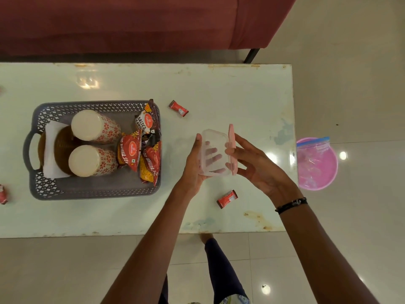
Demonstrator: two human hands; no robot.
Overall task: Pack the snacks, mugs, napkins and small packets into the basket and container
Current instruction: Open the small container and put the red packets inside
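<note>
My left hand (194,163) cups a small clear plastic container (213,151) from below, held above the table. My right hand (256,165) grips its pink lid (231,148), which stands swung up on the container's right edge. The container looks empty. A grey basket (96,189) on the left holds two upturned red-patterned mugs (94,126) (91,161), white napkins (51,150) and several snack bags (140,150). Two small red packets lie loose on the table, one far (178,108), one near (227,199).
The white table (219,88) ends at the right, just past my right hand. A pink tub (317,165) with a zip bag sits on the floor beyond that edge. More red packets (3,194) show at the far left. A maroon sofa (131,23) runs behind the table.
</note>
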